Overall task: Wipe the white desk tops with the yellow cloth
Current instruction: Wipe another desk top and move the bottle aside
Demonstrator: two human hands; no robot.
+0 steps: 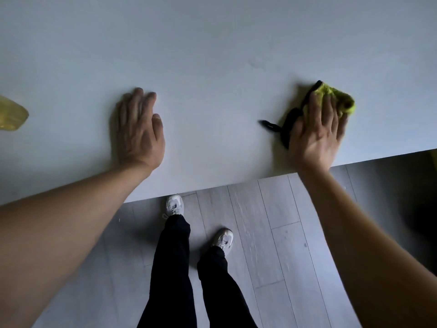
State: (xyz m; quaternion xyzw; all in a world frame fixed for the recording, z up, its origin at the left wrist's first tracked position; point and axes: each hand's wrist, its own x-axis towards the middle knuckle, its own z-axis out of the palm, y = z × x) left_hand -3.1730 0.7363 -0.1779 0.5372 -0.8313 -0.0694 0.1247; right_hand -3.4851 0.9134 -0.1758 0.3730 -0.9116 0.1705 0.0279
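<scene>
The white desk top (pixel 212 55) fills the upper half of the head view. My right hand (pixel 319 129) lies flat, fingers straight, pressing the yellow cloth (pixel 340 100) onto the desk near its front edge at the right. The cloth is bunched, with a black edge and a black strap (pixel 272 126) trailing out to the left of my hand. My left hand (pixel 139 129) rests flat on the desk left of centre, fingers straight and together, holding nothing.
A yellowish translucent object (pixel 11 114) sits at the desk's far left edge of view. Below the desk's front edge is grey plank floor (pixel 272 221), with my legs in dark trousers and white shoes (pixel 175 205). A dark area (pixel 413 197) lies under the desk at right.
</scene>
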